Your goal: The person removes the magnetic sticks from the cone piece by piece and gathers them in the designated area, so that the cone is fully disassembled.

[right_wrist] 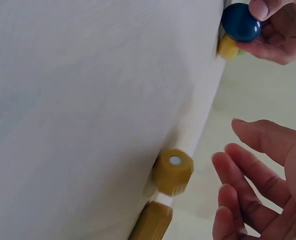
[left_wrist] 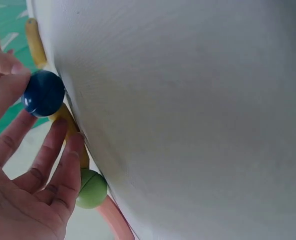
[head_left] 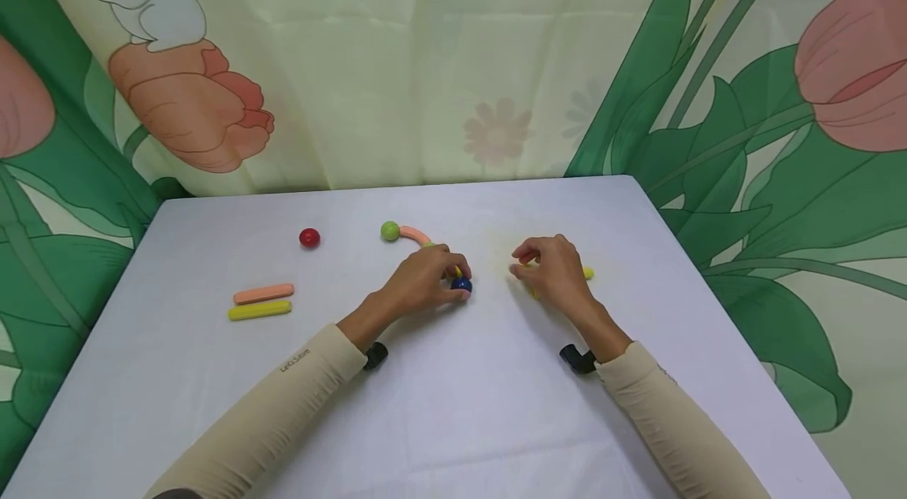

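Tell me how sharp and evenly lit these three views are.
Head view: soft even light, faint shadows under the hands, all sharp, slight wide-angle bend at the edges. Left wrist view: blue ball shows a small glare spot, table grainy. Right wrist view: yellow stick sharp, the near fingers slightly soft.

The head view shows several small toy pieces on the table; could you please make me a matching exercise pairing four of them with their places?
Things:
1. red ball
2. blue ball
3. green ball
4. pink stick

Places:
A. at the end of a curved pink piece
B. at the left hand's fingertips
C. alone, apart from the other pieces
D. beside a yellow stick

Pairs: 1-C, 2-B, 3-A, 4-D
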`<state>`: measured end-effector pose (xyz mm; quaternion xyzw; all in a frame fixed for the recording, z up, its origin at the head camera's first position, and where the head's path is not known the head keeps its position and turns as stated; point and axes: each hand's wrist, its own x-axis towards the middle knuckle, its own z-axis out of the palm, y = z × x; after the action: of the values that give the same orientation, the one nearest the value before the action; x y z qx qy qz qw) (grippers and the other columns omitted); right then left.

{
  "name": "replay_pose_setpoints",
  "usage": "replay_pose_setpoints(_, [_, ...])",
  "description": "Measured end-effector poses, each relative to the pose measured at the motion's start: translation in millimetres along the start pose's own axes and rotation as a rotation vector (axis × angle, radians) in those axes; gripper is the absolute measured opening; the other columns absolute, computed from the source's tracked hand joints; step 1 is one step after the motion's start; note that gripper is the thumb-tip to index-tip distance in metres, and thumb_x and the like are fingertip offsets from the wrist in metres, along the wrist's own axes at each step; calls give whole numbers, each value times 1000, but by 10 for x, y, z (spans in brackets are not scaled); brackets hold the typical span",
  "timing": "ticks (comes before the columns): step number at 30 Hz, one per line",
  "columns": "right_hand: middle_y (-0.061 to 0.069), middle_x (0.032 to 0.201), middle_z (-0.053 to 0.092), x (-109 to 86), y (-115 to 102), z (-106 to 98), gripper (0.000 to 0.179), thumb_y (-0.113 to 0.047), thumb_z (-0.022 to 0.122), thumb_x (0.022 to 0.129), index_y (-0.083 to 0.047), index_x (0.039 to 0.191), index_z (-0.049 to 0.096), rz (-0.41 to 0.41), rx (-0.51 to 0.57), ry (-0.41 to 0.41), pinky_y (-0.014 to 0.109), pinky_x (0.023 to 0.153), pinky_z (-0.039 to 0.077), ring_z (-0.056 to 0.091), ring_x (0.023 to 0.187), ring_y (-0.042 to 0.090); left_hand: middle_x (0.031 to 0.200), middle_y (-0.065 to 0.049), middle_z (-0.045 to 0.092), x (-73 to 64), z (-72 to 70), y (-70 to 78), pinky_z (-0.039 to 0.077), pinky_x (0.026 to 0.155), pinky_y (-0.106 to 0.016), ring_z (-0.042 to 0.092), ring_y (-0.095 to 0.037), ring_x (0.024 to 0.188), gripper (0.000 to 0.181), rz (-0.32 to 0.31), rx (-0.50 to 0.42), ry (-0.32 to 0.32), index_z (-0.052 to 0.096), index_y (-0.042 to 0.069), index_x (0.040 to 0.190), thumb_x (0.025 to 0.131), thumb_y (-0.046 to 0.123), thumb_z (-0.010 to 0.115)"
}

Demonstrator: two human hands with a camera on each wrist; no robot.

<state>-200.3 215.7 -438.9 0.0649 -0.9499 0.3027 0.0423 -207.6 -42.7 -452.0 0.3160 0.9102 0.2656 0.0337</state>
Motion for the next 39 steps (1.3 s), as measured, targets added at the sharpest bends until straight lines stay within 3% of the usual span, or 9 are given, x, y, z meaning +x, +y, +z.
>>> replay_pose_setpoints(9, [7, 93, 81, 17, -105, 51, 19, -16, 88, 86, -9, 102, 82, -51, 37, -3, 46, 94, 44, 62, 98, 30, 105, 0, 70, -24, -17, -23, 53, 90, -36, 67, -18, 102, 25, 25, -2, -20, 78, 22, 113, 92, 31, 85])
replay_pose_setpoints(20, [4, 91, 81, 63, -225, 179, 18, -17, 87, 87, -10, 102, 82, -113, 97, -71, 37, 82, 55, 71, 87, 21, 108, 6, 74, -27, -14, -60, 56, 92, -35, 68, -15, 103, 20, 33, -19, -6, 78, 19, 111, 92, 21, 83])
replay_pose_setpoints(31, [6, 100, 80, 136, -343, 305, 18, -14, 86, 89, -10, 105, 81, -109, 156, -136, 37, 81, 61, 75, 88, 20, 111, 5, 78, -42, -48, -67, 58, 90, -35, 71, -18, 99, 21, 20, -43, -7, 79, 14, 113, 92, 14, 80])
replay_pose_setpoints(39, [4, 110, 80, 243, -372, 400, 16, -14, 83, 93, -16, 109, 81, -26, 179, -204, 39, 87, 61, 73, 96, 23, 105, 2, 75, -69, -55, -71, 55, 90, -37, 67, -18, 101, 26, -20, -42, -9, 76, 16, 113, 90, 24, 85])
